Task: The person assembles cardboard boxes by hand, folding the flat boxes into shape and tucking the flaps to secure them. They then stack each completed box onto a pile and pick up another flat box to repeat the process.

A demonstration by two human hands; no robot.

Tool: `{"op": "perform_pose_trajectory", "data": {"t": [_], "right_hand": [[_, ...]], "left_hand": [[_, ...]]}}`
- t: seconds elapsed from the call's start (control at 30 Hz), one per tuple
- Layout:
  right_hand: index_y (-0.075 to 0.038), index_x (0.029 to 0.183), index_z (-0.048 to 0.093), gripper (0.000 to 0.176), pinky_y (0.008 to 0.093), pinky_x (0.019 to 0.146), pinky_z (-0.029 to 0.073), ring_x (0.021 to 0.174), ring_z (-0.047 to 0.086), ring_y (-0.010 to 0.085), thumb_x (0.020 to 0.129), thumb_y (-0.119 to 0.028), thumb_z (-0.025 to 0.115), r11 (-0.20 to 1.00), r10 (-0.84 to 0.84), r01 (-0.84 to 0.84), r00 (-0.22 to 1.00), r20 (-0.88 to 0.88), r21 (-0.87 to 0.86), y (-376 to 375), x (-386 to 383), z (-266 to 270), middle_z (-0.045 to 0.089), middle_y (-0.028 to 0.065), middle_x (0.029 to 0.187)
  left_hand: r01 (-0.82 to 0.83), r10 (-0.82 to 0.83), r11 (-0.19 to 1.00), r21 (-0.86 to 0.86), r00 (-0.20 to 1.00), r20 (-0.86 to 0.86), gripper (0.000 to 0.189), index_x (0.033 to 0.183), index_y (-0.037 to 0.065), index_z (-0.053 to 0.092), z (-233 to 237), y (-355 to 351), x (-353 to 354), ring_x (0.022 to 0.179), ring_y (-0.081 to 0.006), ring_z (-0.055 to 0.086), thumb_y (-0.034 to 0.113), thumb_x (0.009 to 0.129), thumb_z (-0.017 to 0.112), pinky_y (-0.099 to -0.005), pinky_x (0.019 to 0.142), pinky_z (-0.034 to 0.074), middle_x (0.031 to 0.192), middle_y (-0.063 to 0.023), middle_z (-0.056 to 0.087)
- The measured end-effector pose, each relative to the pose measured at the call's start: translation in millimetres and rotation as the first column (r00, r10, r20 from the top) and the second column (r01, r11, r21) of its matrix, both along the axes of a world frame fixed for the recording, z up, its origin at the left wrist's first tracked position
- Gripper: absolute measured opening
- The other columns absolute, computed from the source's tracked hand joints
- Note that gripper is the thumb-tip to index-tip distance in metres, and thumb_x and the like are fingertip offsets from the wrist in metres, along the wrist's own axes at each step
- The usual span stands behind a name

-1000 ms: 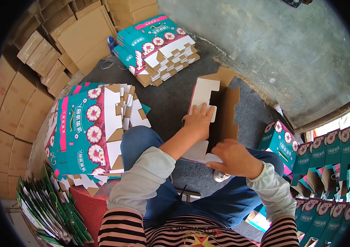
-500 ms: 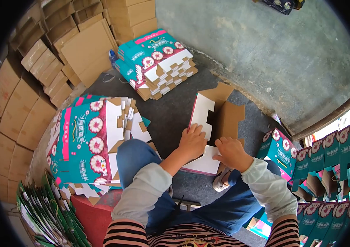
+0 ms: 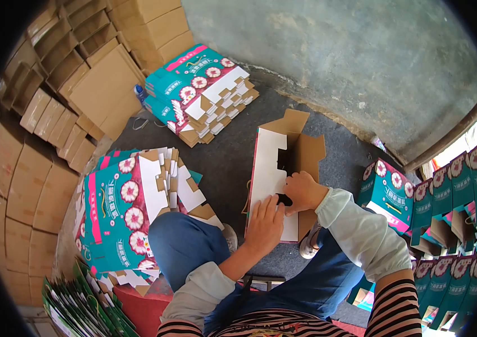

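A cardboard carton stands between my knees, with a white flap folded over its near left part and brown inner flaps raised at the far side. My left hand lies on the white flap, its fingers stretched out. My right hand is closed, its curled fingers and thumb at the flap's cut-out edge near the carton's middle. A dark opening shows between the two hands. Part of the carton's inside is hidden by the flap and my right hand.
Flat printed teal cartons lie stacked at the left and at the back. Finished-looking teal boxes stand in rows at the right. Brown boxes are piled along the left side. A concrete wall rises behind.
My left hand has slid nearer along the white flap and my right hand has moved farther forward. The near white flap panel now lies level with the rest. The view has shifted slightly.
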State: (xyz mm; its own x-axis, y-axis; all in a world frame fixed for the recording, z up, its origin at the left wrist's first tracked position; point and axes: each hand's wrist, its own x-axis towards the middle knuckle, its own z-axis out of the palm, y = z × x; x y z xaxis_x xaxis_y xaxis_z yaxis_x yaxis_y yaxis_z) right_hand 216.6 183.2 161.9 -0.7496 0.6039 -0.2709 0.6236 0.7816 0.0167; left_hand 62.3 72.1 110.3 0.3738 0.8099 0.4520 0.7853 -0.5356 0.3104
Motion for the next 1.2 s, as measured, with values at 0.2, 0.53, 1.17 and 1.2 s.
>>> {"op": "perform_pose_trajectory", "data": {"t": [0.2, 0.53, 1.17, 1.2], "right_hand": [[-0.004, 0.082, 0.071, 0.047, 0.0388, 0.078, 0.047, 0.088, 0.062, 0.0300, 0.066, -0.048, 0.073, 0.985, -0.160, 0.154, 0.984, -0.076, -0.083, 17.0, 8.2, 11.6, 0.064, 0.0136, 0.087], [-0.007, 0.078, 0.071, 0.030, 0.0399, 0.075, 0.050, 0.085, 0.065, 0.0270, 0.080, -0.037, 0.065, 0.843, -0.399, 0.430, 0.903, -0.161, 0.324, 52.6, 41.6, 25.6, 0.067, 0.0117, 0.083], [0.001, 0.123, 0.059, 0.094, 0.0414, 0.110, 0.027, 0.127, 0.045, 0.0357, 0.077, -0.080, 0.042, 0.527, -0.779, 0.445, 0.594, -0.201, -0.724, 45.9, 116.0, 28.9, 0.054, 0.0208, 0.130], [0.001, 0.122, 0.059, 0.094, 0.0413, 0.110, 0.026, 0.128, 0.044, 0.0355, 0.077, -0.080, 0.042, 0.519, -0.780, 0.437, 0.593, -0.198, -0.735, 46.7, 115.9, 28.7, 0.053, 0.0209, 0.131]], "left_hand": [[0.104, -0.092, 0.982, -0.155, 0.993, 0.079, 0.044, 0.099, -0.002, 0.055, 15.3, -18.0, 17.9, 0.114, -0.0352, 0.046, 0.031, 0.074, 0.069, -0.0506, 0.096, 0.032, 0.116, -0.0203, 0.052], [-0.081, 0.081, 0.987, -0.140, 0.997, -0.006, 0.064, 0.130, -0.004, 0.045, -0.8, -25.4, 48.3, 0.125, -0.0316, 0.041, 0.011, 0.070, 0.061, -0.0481, 0.108, 0.024, 0.128, -0.0178, 0.049], [0.094, -0.029, 0.948, -0.303, 0.976, 0.214, 0.037, 0.123, 0.000, 0.053, 13.2, 4.1, -56.9, 0.116, -0.0330, 0.052, 0.007, 0.087, 0.051, -0.0459, 0.104, 0.033, 0.117, -0.0175, 0.060], [0.061, 0.040, 0.937, -0.345, 0.960, 0.277, 0.037, 0.124, 0.000, 0.052, 15.6, 4.1, -53.6, 0.115, -0.0320, 0.053, 0.011, 0.089, 0.052, -0.0442, 0.104, 0.034, 0.115, -0.0184, 0.060]]}}
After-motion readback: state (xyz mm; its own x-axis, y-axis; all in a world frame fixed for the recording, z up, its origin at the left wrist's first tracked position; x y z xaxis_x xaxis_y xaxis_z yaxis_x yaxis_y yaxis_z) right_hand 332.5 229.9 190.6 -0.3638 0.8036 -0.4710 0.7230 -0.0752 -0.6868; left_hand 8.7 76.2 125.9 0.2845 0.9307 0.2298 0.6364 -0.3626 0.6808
